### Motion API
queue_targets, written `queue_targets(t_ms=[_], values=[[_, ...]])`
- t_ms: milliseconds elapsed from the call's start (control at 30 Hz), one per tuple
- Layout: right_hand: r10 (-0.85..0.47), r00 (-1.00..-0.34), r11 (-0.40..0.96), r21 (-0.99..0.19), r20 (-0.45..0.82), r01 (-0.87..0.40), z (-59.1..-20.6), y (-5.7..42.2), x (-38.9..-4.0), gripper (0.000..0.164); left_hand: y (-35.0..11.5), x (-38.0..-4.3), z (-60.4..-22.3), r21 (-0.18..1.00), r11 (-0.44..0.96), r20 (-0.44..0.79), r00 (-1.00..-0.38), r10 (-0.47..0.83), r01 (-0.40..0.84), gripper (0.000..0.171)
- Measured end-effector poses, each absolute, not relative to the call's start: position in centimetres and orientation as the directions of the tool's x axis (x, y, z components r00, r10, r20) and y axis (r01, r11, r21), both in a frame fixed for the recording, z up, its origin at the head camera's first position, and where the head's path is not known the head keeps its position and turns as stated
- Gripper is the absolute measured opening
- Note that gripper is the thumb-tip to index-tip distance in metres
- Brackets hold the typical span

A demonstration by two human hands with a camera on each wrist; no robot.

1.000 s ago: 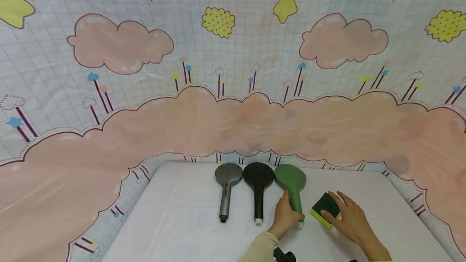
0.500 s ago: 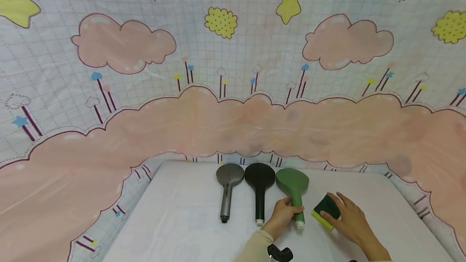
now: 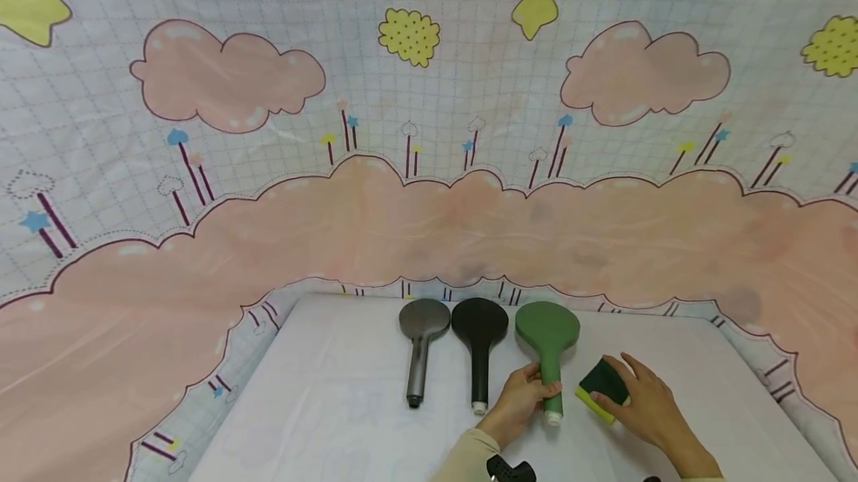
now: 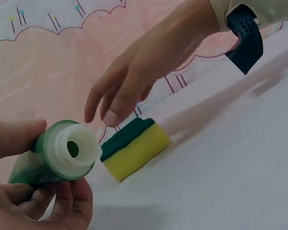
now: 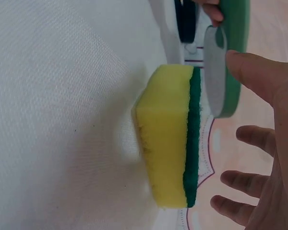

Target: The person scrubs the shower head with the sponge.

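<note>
In the head view my left hand (image 3: 518, 401) grips the handle of a green shower head (image 3: 547, 327), the thumb across the front. Its hollow white threaded end (image 4: 81, 148) faces the left wrist view, between thumb and curled fingers. In the right wrist view the round head is raised off the white table. My right hand (image 3: 645, 409) hovers over a green-and-yellow sponge (image 3: 603, 387), fingers relaxed and spread. A gap shows between those fingertips and the sponge in both wrist views. The sponge lies on the table, green scouring side up.
To the left of the green one, a black shower head (image 3: 480, 322) and a grey shower head (image 3: 424, 319) lie side by side, handles toward me. Behind the table (image 3: 322, 392) hangs a patterned cloth (image 3: 429, 229) with clouds and stars.
My left hand has wrapped round the green shower head's handle and lifted it, shifting it slightly right, away from the black one. The right hand has stayed over the sponge.
</note>
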State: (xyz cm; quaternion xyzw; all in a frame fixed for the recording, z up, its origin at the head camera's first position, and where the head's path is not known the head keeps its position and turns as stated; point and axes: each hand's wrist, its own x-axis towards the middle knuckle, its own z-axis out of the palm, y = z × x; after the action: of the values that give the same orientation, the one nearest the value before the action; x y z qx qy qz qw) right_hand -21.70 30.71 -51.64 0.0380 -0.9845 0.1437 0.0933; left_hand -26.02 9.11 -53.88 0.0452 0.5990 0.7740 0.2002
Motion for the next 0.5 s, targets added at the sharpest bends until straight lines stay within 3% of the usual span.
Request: queue_targets(t_ms=[500], values=[[-0.033, -0.987, 0.956, -0.282, 0.159, -0.077, -52.7, 31.1, -22.5, 0.083, 5.4, -25.3, -51.0, 0.958, -0.230, -0.060, -0.901, 0.430, -0.173, 0.052]])
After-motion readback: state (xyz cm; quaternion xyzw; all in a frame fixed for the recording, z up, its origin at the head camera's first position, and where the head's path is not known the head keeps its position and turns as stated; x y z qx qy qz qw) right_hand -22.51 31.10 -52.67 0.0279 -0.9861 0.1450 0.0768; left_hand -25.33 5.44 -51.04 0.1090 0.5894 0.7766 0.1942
